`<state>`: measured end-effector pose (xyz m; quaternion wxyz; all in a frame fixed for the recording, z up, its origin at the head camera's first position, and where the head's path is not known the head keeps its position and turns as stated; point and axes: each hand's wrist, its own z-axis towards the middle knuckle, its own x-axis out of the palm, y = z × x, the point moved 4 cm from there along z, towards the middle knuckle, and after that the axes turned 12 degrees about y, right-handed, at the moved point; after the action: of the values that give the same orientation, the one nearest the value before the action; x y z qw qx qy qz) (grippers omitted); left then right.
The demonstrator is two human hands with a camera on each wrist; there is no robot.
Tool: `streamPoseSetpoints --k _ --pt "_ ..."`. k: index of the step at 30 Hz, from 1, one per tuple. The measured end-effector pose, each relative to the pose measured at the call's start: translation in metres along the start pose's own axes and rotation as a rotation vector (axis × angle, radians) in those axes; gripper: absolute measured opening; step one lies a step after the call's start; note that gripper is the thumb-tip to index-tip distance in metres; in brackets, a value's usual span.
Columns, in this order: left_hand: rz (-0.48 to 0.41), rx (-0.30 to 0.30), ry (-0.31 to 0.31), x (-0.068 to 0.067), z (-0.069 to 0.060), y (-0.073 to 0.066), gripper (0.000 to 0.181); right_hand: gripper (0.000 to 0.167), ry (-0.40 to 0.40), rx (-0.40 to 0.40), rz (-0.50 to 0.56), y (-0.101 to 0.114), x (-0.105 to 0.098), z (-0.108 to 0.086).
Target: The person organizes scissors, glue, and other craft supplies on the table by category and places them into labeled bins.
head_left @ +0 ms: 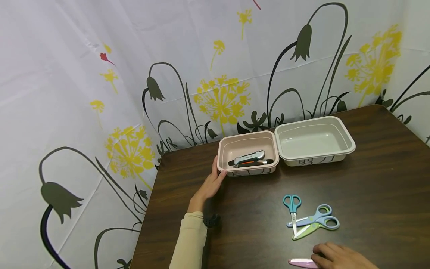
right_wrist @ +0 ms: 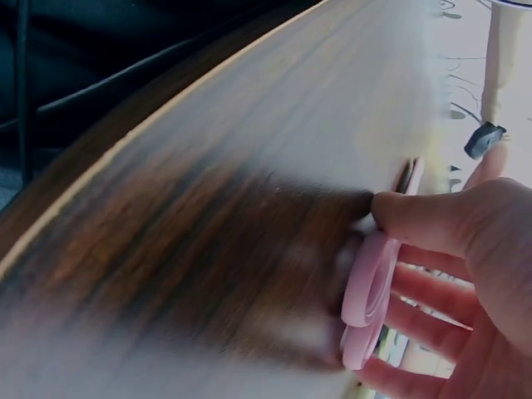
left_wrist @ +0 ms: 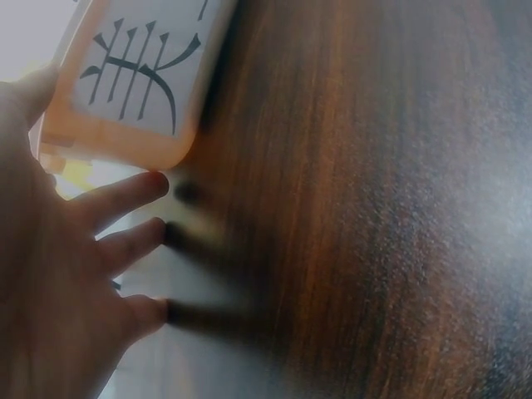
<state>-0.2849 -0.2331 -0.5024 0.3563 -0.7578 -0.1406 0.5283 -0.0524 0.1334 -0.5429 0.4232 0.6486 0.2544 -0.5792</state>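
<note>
My left hand [head_left: 211,183] is at the front left corner of a pink plastic bin [head_left: 248,139], thumb at its rim and fingers along its side. In the left wrist view those fingers [left_wrist: 125,204] are spread and fairly straight beside the bin's lettered wall [left_wrist: 137,66]. Inside the bin lie a grey-teal utility knife [head_left: 249,157] and a black one with orange [head_left: 253,163]. Low on the right, my right hand [head_left: 337,256] holds pink scissors [head_left: 303,263] lying at the table. Its thumb and fingers are on either side of the scissors' handles [right_wrist: 366,291] in the right wrist view.
A pale green bin [head_left: 312,140] stands against the pink one's right side. Between the bins and my right hand lie teal-handled scissors [head_left: 292,207] and, partly beneath them, blue-and-green scissors [head_left: 317,220]. Behind the dark wooden table [head_left: 248,216] hangs a flower-printed curtain [head_left: 215,56].
</note>
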Motion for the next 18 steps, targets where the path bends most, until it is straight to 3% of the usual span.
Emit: streamPoseSetpoints --k 3,7,10,14,18 --pt "0.002 -0.002 0.003 0.0007 -0.0006 0.0017 0.075 0.037 -0.023 0.021 -0.009 0.0031 -0.0025 0.0" --pt "-0.007 -0.005 0.003 0.0006 -0.0001 0.0 0.075 0.035 0.077 0.075 0.053 0.0021 -0.0032 0.0008" --pt "-0.012 -0.012 0.005 0.0012 -0.0004 -0.0001 0.075 0.031 0.093 0.085 0.044 0.0026 -0.0039 0.0004" --pt "-0.012 -0.016 0.01 0.0013 -0.0009 0.0001 0.076 0.021 0.008 0.049 -0.046 0.0059 -0.0069 0.0001" --pt "-0.017 -0.016 0.01 0.0005 -0.0016 -0.0003 0.076 0.018 -0.026 0.028 -0.072 0.0076 -0.0081 0.0015"
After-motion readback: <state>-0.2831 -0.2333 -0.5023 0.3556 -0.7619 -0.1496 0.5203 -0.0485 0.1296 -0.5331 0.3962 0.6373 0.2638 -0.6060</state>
